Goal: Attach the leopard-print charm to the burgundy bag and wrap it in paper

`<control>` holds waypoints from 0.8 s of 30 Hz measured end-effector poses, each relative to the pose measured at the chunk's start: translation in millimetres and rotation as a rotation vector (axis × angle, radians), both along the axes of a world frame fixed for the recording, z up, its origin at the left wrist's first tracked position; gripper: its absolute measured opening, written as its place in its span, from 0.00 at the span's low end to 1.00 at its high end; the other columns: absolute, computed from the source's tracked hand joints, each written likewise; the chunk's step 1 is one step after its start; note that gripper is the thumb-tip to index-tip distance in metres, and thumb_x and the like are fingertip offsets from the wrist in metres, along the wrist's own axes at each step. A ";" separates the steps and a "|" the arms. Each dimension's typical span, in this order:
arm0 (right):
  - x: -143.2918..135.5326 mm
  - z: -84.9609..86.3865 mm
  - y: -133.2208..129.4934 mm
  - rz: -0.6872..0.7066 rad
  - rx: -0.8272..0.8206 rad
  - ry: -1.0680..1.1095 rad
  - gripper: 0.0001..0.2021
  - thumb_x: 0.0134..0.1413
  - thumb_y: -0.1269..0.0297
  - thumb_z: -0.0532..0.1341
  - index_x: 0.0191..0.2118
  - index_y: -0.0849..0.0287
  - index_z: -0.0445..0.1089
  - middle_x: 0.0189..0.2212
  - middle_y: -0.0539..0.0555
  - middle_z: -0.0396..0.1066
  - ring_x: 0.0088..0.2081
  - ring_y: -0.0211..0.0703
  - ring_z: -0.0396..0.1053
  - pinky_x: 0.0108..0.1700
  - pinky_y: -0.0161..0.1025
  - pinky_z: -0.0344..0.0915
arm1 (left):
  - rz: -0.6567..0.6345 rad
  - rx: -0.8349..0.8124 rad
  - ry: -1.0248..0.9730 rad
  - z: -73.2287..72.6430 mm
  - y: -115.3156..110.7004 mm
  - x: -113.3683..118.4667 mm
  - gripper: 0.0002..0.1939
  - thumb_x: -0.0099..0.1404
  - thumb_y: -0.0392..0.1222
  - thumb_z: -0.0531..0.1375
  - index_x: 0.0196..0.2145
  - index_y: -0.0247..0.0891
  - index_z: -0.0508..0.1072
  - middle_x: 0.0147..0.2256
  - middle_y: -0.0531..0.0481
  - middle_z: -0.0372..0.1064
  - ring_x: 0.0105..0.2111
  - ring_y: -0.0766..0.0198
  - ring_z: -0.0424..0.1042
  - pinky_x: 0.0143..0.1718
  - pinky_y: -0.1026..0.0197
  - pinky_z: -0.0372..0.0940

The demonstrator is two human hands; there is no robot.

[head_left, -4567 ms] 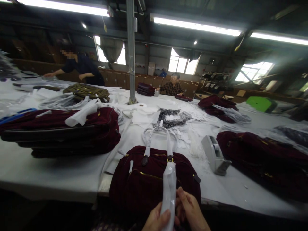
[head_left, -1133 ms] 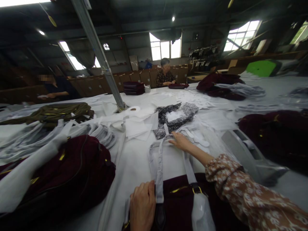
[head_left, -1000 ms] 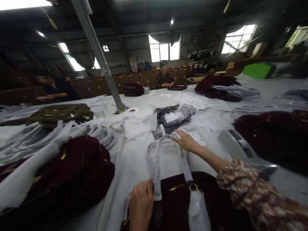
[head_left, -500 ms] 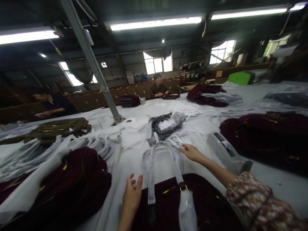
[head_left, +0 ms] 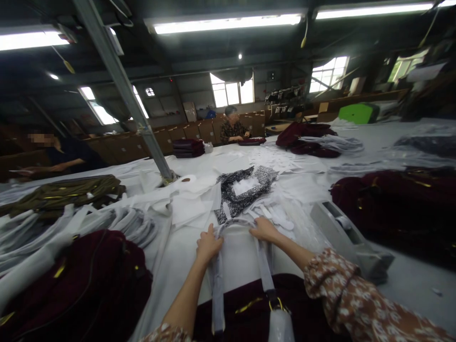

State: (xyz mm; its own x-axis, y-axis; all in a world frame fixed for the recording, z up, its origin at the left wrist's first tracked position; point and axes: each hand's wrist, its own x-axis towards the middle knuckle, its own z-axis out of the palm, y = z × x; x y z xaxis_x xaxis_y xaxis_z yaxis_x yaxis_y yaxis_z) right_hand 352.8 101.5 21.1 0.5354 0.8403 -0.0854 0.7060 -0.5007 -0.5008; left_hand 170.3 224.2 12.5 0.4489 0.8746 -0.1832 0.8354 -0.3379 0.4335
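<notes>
A dark maroon bag (head_left: 249, 308) lies at the bottom centre, its wrapped handles (head_left: 264, 266) rising in an arch away from me. On the left side of that arch, my left hand (head_left: 208, 244) is closed round the handles. My right hand (head_left: 264, 230) grips them at the upper right of the arch. White translucent wrapping covers the straps, and a gold-coloured buckle shows near the right strap's base. Just beyond the arch is a black-and-white speckled piece (head_left: 245, 187) with a white patch on it.
A grey tape dispenser (head_left: 351, 237) stands to the right, near more maroon bags (head_left: 395, 204). Another maroon bag (head_left: 103, 280) and wrapped straps lie left. A metal post (head_left: 124, 90) rises at the table's left. Two people are across the table.
My left hand has moved up and closed on the handles. My right hand has moved slightly left and taken hold of them. The view has shifted a little.
</notes>
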 end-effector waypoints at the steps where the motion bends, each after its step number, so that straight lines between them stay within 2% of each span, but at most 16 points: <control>1: 1.1 2.7 -1.8 0.012 0.014 0.005 0.15 0.46 0.60 0.58 0.37 0.65 0.71 0.39 0.64 0.71 0.43 0.53 0.67 0.40 0.39 0.59 | -0.030 -0.005 -0.023 2.3 4.1 -1.1 0.35 0.55 0.47 0.55 0.59 0.37 0.50 0.50 0.33 0.59 0.51 0.41 0.61 0.49 0.44 0.54; 5: 4.3 23.2 -12.0 0.079 0.084 0.046 0.12 0.52 0.61 0.53 0.33 0.61 0.70 0.30 0.56 0.71 0.34 0.44 0.67 0.33 0.35 0.56 | -0.185 0.011 -0.154 25.2 12.2 -12.3 0.25 0.59 0.45 0.51 0.54 0.36 0.58 0.45 0.41 0.65 0.48 0.53 0.63 0.48 0.56 0.56; 8: 5.0 44.8 -21.8 0.166 0.142 0.066 0.11 0.54 0.62 0.51 0.29 0.60 0.68 0.24 0.52 0.66 0.28 0.39 0.62 0.29 0.33 0.53 | -0.293 0.001 -0.209 52.0 9.6 -25.3 0.15 0.61 0.47 0.48 0.37 0.37 0.68 0.31 0.48 0.67 0.36 0.56 0.67 0.39 0.59 0.58; 10: 4.7 60.1 -29.3 0.234 0.175 0.078 0.12 0.54 0.62 0.50 0.26 0.60 0.65 0.22 0.50 0.63 0.25 0.37 0.59 0.27 0.32 0.51 | -0.348 -0.042 -0.214 72.6 5.8 -35.8 0.15 0.61 0.49 0.48 0.27 0.37 0.68 0.22 0.52 0.62 0.27 0.59 0.64 0.31 0.60 0.57; 11: 4.1 67.5 -33.0 0.267 0.189 0.085 0.12 0.55 0.62 0.50 0.25 0.60 0.64 0.21 0.49 0.62 0.25 0.37 0.58 0.26 0.32 0.50 | -0.371 -0.068 -0.213 83.7 3.4 -40.9 0.16 0.60 0.50 0.49 0.25 0.37 0.67 0.21 0.53 0.61 0.25 0.61 0.63 0.29 0.61 0.56; 12: 2.8 74.7 -36.7 0.293 0.199 0.090 0.12 0.55 0.62 0.50 0.25 0.60 0.63 0.21 0.49 0.61 0.24 0.36 0.57 0.26 0.32 0.50 | -0.398 -0.100 -0.223 95.4 0.6 -45.2 0.16 0.60 0.50 0.50 0.25 0.36 0.67 0.21 0.53 0.60 0.25 0.62 0.62 0.28 0.62 0.56; 14: -1.6 87.6 -42.9 0.338 0.225 0.104 0.12 0.55 0.62 0.50 0.24 0.59 0.62 0.20 0.48 0.60 0.23 0.35 0.56 0.26 0.32 0.49 | -0.469 -0.192 -0.288 120.0 -6.5 -49.6 0.14 0.57 0.50 0.55 0.31 0.36 0.69 0.26 0.52 0.64 0.28 0.62 0.64 0.29 0.63 0.57; 17: -11.9 101.3 -48.7 0.395 0.293 0.127 0.11 0.55 0.63 0.50 0.24 0.60 0.61 0.20 0.48 0.60 0.23 0.35 0.56 0.26 0.32 0.49 | -0.586 -0.280 -0.383 154.1 -19.4 -41.6 0.23 0.49 0.48 0.63 0.42 0.39 0.67 0.37 0.50 0.67 0.35 0.61 0.66 0.33 0.63 0.60; 18: -15.4 104.3 -50.0 0.410 0.319 0.137 0.11 0.55 0.63 0.50 0.25 0.60 0.61 0.20 0.47 0.60 0.24 0.35 0.56 0.26 0.32 0.49 | -0.619 -0.266 -0.378 163.0 -23.5 -35.9 0.24 0.47 0.48 0.65 0.42 0.38 0.68 0.37 0.50 0.67 0.35 0.61 0.66 0.33 0.63 0.60; 20: -21.3 108.8 -52.8 0.427 0.357 0.171 0.10 0.55 0.64 0.51 0.25 0.60 0.62 0.21 0.47 0.60 0.24 0.35 0.56 0.27 0.32 0.49 | -0.669 -0.199 -0.329 176.1 -30.7 -23.6 0.20 0.46 0.51 0.65 0.34 0.36 0.70 0.30 0.52 0.67 0.30 0.63 0.65 0.29 0.64 0.58; 24: -25.4 118.8 -62.7 0.498 0.368 0.323 0.09 0.52 0.64 0.55 0.25 0.61 0.62 0.20 0.45 0.55 0.24 0.32 0.52 0.26 0.31 0.48 | -0.717 -0.189 -0.296 189.6 -42.5 -10.0 0.20 0.50 0.57 0.62 0.25 0.34 0.68 0.19 0.55 0.60 0.21 0.68 0.58 0.21 0.66 0.50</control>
